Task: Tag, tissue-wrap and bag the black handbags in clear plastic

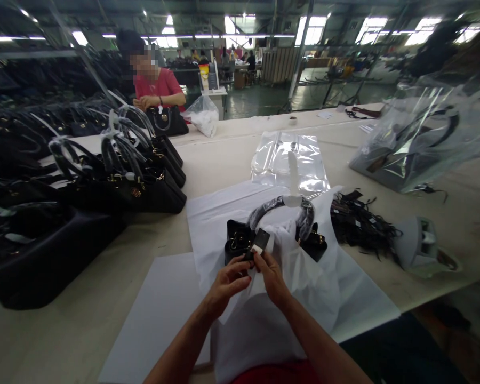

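Note:
A black handbag with plastic-wrapped handles lies in front of me, partly covered by white tissue paper. Close to its left end, my left hand and my right hand meet with fingers pinched together. Between them is a dark hang tag with a small white label, held by both. What the left fingertips grip beyond the tag's lower edge is too small to make out. A white strip stands up from the bag's handles.
Several black handbags stand in rows at left. Clear plastic bags lie beyond the tissue. To the right are a pile of dark tags, a white dispenser-like object and a plastic-covered bag. A co-worker handles a bag across the table.

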The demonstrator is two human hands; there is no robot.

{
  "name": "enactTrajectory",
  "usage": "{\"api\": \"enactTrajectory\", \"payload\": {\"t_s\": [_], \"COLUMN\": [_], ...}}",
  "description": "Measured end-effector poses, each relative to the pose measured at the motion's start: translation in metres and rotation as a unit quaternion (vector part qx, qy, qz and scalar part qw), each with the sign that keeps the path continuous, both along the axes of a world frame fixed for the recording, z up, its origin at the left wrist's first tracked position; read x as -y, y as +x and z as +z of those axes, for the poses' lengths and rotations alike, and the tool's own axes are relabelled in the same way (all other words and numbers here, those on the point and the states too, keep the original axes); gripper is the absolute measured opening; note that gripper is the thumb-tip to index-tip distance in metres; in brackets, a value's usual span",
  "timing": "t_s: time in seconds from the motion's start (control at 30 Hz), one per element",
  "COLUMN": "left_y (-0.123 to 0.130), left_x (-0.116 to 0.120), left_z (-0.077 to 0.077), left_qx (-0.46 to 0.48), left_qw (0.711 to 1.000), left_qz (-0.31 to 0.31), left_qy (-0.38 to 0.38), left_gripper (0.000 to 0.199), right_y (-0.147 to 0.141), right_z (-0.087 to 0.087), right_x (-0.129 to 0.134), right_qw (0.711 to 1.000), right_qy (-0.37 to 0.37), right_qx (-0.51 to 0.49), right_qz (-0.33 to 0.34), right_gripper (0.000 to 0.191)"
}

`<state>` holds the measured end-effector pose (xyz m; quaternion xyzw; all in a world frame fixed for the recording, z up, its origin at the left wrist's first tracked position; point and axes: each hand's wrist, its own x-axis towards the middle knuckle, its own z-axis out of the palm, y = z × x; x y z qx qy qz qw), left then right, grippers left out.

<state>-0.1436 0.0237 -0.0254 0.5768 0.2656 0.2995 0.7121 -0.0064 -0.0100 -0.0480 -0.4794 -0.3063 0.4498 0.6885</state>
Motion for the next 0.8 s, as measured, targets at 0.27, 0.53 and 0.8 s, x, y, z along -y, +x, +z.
{"api": "enactTrajectory", "payload": {"t_s": [0.27,0.53,0.8], "left_y": [-0.001,-0.008,-0.032], "left_x": [-0.016,-0.020,0.013], "left_z": [-0.012,0.003,0.005], "left_qx": [0.022,-0.077,-0.170], "left_qw": [1.000,0.992,0.982], "left_qz": [-0.009,0.020,0.072], "left_qy": [-0.013,0.095,0.048], "left_gripper": [0.025,0.029,0.042], "right_y": [0.016,0.009,0.002], "right_z": [-0.014,-0.032,-0.006], "right_x": [0.014,0.019,0.034], "right_qw": [0.956,0.960,0.964], "right_qy": [0.062,0.043,0.069], "right_qx": [0.282,0.272,0.234], "right_qz": [0.055,-0.050,-0.101], "right_gripper": [0.034,0.029,0.024]}}
